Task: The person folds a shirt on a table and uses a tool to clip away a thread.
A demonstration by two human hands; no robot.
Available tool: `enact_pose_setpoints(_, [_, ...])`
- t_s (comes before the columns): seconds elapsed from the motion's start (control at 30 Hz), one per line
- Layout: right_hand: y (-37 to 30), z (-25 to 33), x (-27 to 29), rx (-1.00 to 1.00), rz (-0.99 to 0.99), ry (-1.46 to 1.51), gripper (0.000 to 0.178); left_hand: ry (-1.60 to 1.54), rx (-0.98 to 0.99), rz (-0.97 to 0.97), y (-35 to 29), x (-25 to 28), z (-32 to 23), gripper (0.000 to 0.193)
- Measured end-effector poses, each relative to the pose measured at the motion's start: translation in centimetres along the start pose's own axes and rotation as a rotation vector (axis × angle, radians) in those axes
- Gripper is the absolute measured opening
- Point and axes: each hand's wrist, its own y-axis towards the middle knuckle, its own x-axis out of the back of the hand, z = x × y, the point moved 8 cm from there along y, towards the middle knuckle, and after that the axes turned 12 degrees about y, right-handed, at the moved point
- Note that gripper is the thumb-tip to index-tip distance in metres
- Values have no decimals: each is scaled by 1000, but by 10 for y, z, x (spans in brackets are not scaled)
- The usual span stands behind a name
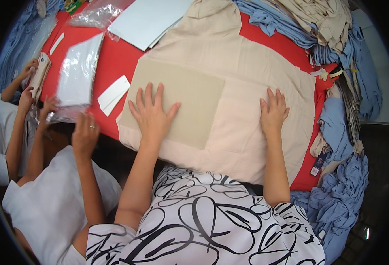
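Observation:
A pale beige garment [247, 128] lies spread over the red-covered table in front of me, one part of it reaching to the far edge. On its left half rests a flat greyish-tan rectangular board [190, 101]. My left hand [152, 112] lies flat on the left part of the board, fingers spread. On the bare cloth to the right of the board, my right hand [274, 112] rests palm down with its fingers stretched out. Neither hand holds anything.
Left of the garment are white card strips [113, 95], clear plastic packets [77, 70] and white sheets [148, 22]. Two co-workers in white [57, 198] handle packets and folded cloth there. Blue garments [336, 198] pile up along the right, with beige ones [322, 17] behind.

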Motion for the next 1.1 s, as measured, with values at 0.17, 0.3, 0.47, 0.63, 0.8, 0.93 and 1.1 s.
enact_pose_setpoints(0.17, [121,62,-31,178,33,464,44,-17,-40,-19,10,5,8,75])
enact_pose_setpoints(0.3, [211,139,-68,154,-17,354,39,-69,-71,-24,11,5,3,74])
enact_pose_setpoints(0.47, [228,187,-73,188,345,266,32,-131,-88,26,16,9,11,69])
enact_pose_setpoints(0.63, [76,294,22,864,921,852,19,-172,-101,74,7,-3,30,65])
enact_pose_setpoints(0.8, [65,271,-71,643,415,868,40,-122,-137,-87,6,-8,19,62])
enact_pose_setpoints(0.93, [-12,306,-100,776,549,675,41,-399,-28,-333,5,-3,28,73])
enact_pose_setpoints(1.1, [20,220,-58,134,835,1303,39,-376,-89,-215,0,-8,30,84])
